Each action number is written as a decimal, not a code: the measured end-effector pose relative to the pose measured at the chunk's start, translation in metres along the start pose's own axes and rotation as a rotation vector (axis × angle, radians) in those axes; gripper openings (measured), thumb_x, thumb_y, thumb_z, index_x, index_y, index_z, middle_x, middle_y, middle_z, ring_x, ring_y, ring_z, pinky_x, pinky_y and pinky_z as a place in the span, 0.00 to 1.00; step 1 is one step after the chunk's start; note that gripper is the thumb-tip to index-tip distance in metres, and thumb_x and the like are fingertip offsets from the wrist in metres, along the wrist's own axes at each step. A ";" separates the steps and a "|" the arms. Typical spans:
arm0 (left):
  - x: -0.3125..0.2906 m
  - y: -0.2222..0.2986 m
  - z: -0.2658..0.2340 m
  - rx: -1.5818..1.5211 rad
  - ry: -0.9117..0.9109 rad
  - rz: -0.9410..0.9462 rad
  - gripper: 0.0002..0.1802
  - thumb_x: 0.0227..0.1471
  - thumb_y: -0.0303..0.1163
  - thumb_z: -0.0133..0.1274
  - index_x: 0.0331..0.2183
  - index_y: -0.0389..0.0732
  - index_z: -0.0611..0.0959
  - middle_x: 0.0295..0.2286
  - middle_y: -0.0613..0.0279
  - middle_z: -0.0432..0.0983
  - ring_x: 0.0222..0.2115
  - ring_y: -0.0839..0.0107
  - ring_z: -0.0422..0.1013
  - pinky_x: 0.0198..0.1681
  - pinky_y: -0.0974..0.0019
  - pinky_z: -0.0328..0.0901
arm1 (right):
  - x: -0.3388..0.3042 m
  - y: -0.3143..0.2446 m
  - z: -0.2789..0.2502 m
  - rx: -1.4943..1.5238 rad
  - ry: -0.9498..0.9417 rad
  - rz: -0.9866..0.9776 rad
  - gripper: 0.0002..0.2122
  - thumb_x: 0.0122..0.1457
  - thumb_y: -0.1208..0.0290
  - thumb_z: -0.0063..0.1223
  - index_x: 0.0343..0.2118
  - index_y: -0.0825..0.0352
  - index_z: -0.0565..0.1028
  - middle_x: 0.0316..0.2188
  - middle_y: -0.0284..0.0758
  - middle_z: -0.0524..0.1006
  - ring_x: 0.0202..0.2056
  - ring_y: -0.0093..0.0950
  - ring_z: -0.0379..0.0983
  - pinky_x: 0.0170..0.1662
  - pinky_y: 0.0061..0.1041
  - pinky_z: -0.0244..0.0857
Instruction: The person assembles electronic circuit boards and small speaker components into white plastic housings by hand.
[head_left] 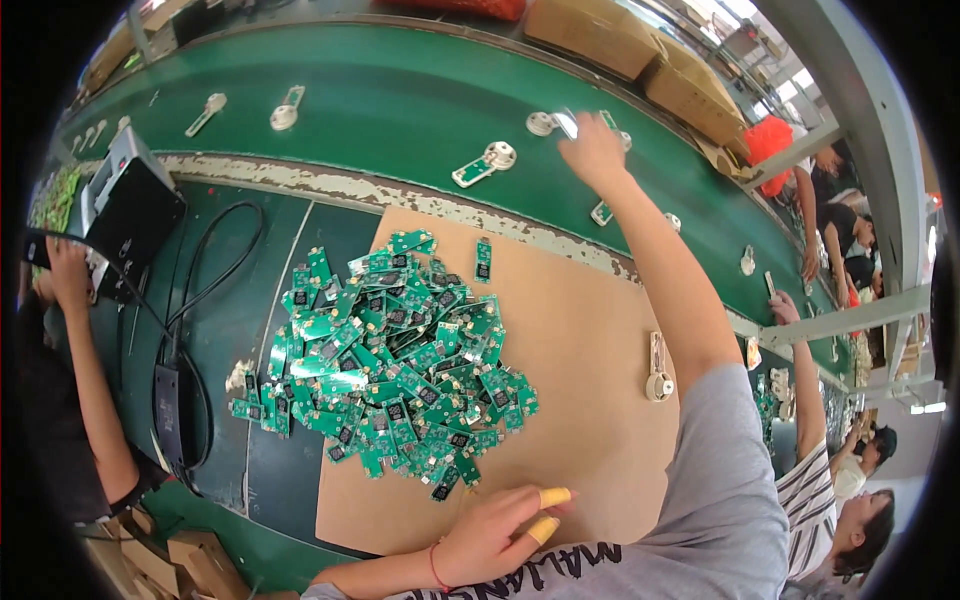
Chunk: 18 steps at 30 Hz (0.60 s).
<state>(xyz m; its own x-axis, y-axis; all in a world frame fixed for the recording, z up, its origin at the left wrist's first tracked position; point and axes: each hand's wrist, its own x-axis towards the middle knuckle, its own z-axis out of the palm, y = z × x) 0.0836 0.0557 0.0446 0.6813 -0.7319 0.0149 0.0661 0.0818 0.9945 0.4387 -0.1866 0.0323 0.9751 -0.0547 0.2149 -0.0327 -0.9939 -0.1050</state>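
Note:
My left hand (500,530) rests low over the cardboard sheet (590,430), its fingers apart with nothing between them. Yellow covers wrap two of its fingertips. My right arm stretches out to the green conveyor belt (400,100), where my right hand (597,155) is at a white plastic housing (541,123) with a round end. Blur hides whether its fingers grip that housing. Another housing holding a green board shows just behind this hand. A large heap of small green circuit boards (390,360) covers the left of the cardboard; a single board (483,260) lies apart.
More housings, such as one with a board (485,164), lie along the belt. A white housing (658,370) sits on the cardboard's right side. At left are a black box-shaped device (140,220), a power adapter (175,415) and a co-worker's arm (95,400). Metal posts stand at right.

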 end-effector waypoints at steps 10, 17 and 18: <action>0.000 0.024 0.005 0.092 0.059 -0.056 0.11 0.51 0.27 0.44 0.38 0.37 0.75 0.32 0.55 0.72 0.34 0.61 0.69 0.38 0.67 0.62 | 0.006 -0.030 0.026 0.047 -0.144 -0.219 0.21 0.42 0.70 0.52 0.41 0.69 0.65 0.42 0.48 0.66 0.38 0.41 0.71 0.40 0.34 0.67; 0.011 -0.002 0.032 0.088 -0.016 -0.105 0.15 0.50 0.22 0.44 0.43 0.35 0.71 0.36 0.60 0.73 0.38 0.71 0.69 0.42 0.72 0.61 | -0.057 -0.004 -0.011 0.018 -0.193 -0.365 0.20 0.43 0.71 0.53 0.41 0.68 0.64 0.37 0.44 0.71 0.36 0.39 0.72 0.36 0.35 0.66; 0.011 -0.003 0.036 0.049 0.039 -0.163 0.15 0.50 0.22 0.44 0.43 0.35 0.72 0.36 0.59 0.73 0.38 0.72 0.69 0.42 0.73 0.62 | -0.069 -0.009 -0.018 0.071 -0.151 -0.392 0.20 0.43 0.72 0.52 0.41 0.67 0.64 0.37 0.44 0.71 0.36 0.39 0.72 0.36 0.35 0.66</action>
<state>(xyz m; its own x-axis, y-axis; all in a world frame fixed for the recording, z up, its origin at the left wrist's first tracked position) 0.0648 0.0234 0.0452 0.6925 -0.7056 -0.1503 0.1434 -0.0696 0.9872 0.3678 -0.1757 0.0357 0.9320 0.3462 0.1074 0.3573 -0.9274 -0.1111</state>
